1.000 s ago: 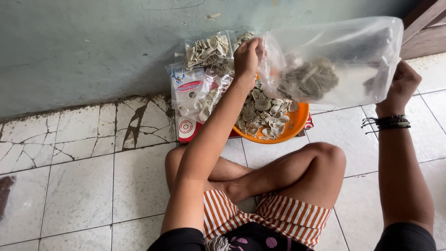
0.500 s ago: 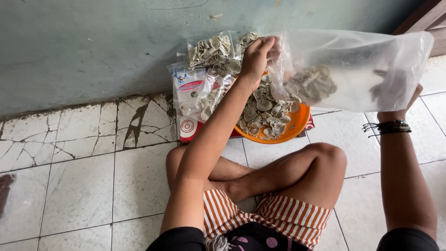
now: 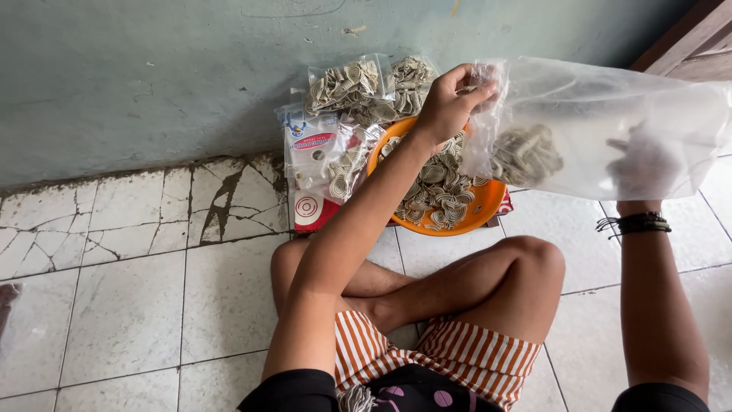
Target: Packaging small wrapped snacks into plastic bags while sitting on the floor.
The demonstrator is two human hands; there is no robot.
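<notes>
Plastic bag point(image 3: 602, 122), clear and large, held up sideways in the air above the floor, w/ a clump of pale ring-shaped crackers point(image 3: 524, 155) sitting inside near its left end. Left hand point(image 3: 450, 103) pinches the bag's mouth edge, fingers closed on the plastic. Right hand point(image 3: 646, 164) is inside the bag, seen only blurred thru the film; looks spread against the plastic but can't tell for sure if it grips anything. Dark bracelets on the right wrist, just below the bag. Under the bag's left end sits an orange bowl point(image 3: 482, 215) heaped w/ the same crackers, on the tiled floor point(image 3: 137, 305). Behind the bowl, against the wall point(image 3: 152, 84), small packed bags of crackers point(image 3: 343, 84) and a red-and-white packet point(image 3: 311, 172). Person sits cross-legged in striped shorts point(image 3: 457, 358).
</notes>
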